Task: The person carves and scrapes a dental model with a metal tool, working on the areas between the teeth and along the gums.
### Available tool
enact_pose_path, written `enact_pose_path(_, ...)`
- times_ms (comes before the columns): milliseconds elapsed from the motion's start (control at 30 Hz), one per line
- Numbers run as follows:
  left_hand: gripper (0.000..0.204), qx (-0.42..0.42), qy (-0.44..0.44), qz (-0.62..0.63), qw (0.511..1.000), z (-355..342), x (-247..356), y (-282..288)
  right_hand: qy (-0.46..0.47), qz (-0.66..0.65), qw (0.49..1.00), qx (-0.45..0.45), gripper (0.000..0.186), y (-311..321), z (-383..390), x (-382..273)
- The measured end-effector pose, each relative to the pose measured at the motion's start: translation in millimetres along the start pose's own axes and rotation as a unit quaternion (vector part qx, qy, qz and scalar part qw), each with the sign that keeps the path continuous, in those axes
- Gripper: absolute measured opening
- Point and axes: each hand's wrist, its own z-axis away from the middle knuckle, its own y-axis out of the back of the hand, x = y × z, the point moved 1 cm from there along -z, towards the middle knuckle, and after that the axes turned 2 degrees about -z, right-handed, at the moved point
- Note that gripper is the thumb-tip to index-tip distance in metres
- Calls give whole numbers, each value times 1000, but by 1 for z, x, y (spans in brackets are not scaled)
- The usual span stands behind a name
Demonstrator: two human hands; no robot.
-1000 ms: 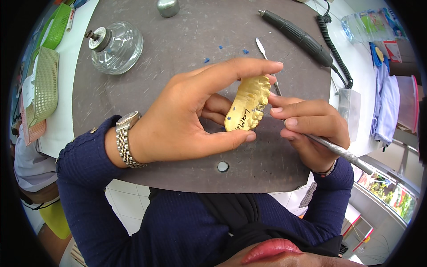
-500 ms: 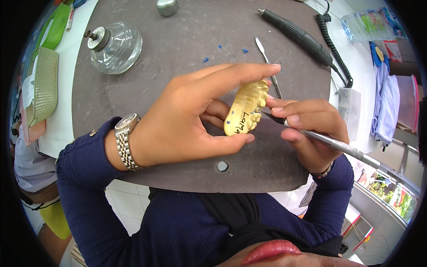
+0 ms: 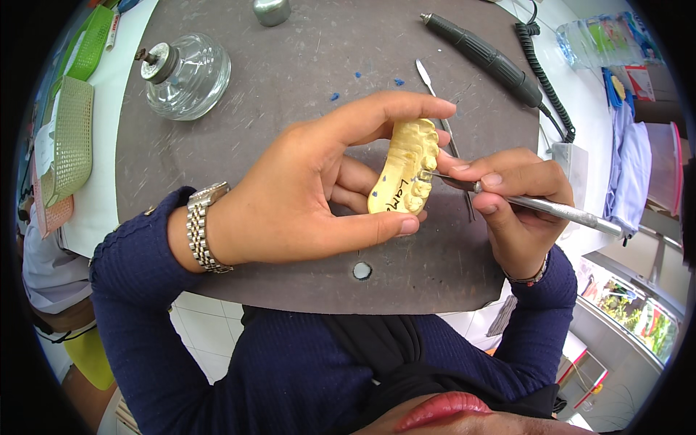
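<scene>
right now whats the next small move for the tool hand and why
Probably a short, light stroke along the tooth row: the right hand has the metal instrument tip touching the teeth of the yellow dental cast, which the left hand pinches steady.

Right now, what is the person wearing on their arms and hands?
Both arms have dark navy ribbed knit sleeves reaching the wrists. The left hand is bare, with a silver metal link watch on its wrist. The right hand is bare too, with a thin beaded bracelet on its wrist. No gloves.
</scene>
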Motion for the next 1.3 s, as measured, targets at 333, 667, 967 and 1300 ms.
enact_pose_path(333,74,6,14,-10,1000,-1,0,-1,-33,-11,999,17,17,-3,0,-1)
enact_pose_path(667,74,11,4,2,1000,-1,2,-2,-71,-114,989,59,12,-6,1,2)
enact_pose_path(967,74,12,2,-1,1000,-1,1,-2,-40,-61,997,6,14,0,0,1)
enact_pose_path(1300,74,10,3,0,1000,0,2,-2,-49,-70,996,31,14,-6,3,0)
